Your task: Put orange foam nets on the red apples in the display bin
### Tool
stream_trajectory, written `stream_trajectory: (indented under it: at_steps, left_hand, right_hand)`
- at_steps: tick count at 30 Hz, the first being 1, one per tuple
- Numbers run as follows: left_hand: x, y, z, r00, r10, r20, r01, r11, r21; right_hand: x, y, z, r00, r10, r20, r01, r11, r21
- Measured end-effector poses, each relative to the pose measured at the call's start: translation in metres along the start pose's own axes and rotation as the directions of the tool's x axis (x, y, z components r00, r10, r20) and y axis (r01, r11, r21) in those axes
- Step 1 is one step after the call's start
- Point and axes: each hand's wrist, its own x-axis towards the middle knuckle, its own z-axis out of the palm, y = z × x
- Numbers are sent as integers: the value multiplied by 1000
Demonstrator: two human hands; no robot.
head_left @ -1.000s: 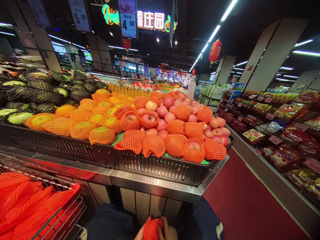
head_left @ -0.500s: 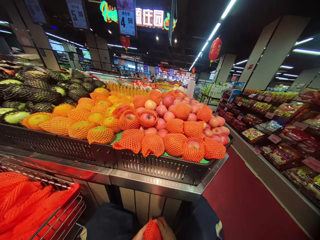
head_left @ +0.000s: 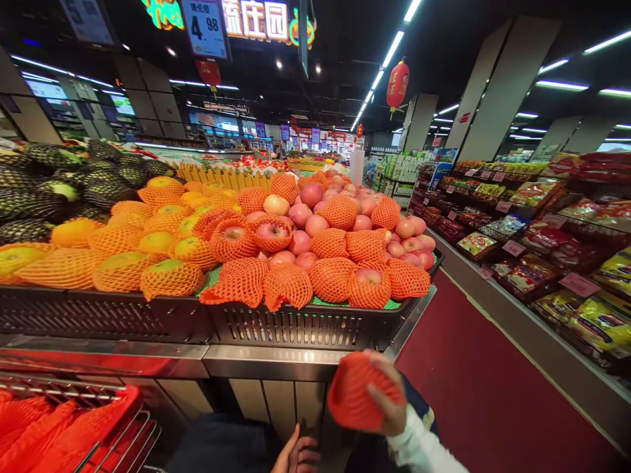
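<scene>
My right hand point(head_left: 387, 401), with a white sleeve at the wrist, grips a red foam fruit net point(head_left: 357, 394) in front of the display's metal edge. The net bulges roundly as if over a fruit, but motion blurs it and no fruit shows inside. At the bottom middle is my left hand point(head_left: 298, 453), thumb raised and fingers loosely bent, with nothing visible in it. Beyond the right hand, apples point(head_left: 315, 225) lie heaped in a black crate point(head_left: 296, 327), several of them in orange foam nets point(head_left: 288, 287).
A cart point(head_left: 131, 401) full of red foam nets point(head_left: 34, 427) stands at lower left. Netted oranges point(head_left: 170, 279) and dark-netted green produce point(head_left: 49, 190) fill the display's left side. Packaged-food shelves point(head_left: 532, 256) line the right, across a red floor point(head_left: 463, 374).
My hands were together around the red foam net at my lap. Now they are apart: the right has lifted the net up and rightward, while the left stays low. The view has shifted slightly.
</scene>
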Motion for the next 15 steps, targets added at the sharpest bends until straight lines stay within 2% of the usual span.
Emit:
stream_trajectory:
  at_steps: [1, 2, 4, 5, 7, 10, 12, 15]
  left_hand:
    - [1, -2, -1, 1000, -9, -6, 9, 1000, 13]
    - [1, -3, -2, 1000, -18, -8, 18, 999, 27]
    - [-1, -3, -3, 1000, -15, 2, 15, 999, 47]
    - [-2, -2, -4, 1000, -5, 7, 5, 999, 51]
    - [-5, -1, -3, 1000, 13, 10, -13, 998, 58]
    - [-7, 0, -3, 1000, 29, 8, -30, 996, 83]
    - [-8, 0, -3, 999, 38, 11, -39, 994, 98]
    - [-7, 0, -5, 999, 35, 9, -35, 994, 107]
  right_hand:
    - [30, 1, -17, 991, 32, -127, -37, 998, -42]
    - [61, 3, -33, 915, -21, -403, -49, 985, -163]
    - [119, 8, -61, 816, -127, -563, -45, 958, -282]
    - [145, 12, -73, 765, -143, -628, -98, 938, -333]
    - [189, 27, -92, 800, -25, -600, -208, 926, -316]
    - [232, 63, -102, 883, 164, -440, -299, 919, -258]
    - [246, 92, -99, 912, 255, -321, -344, 902, -262]
    - [253, 129, -87, 921, 350, -173, -382, 899, -213]
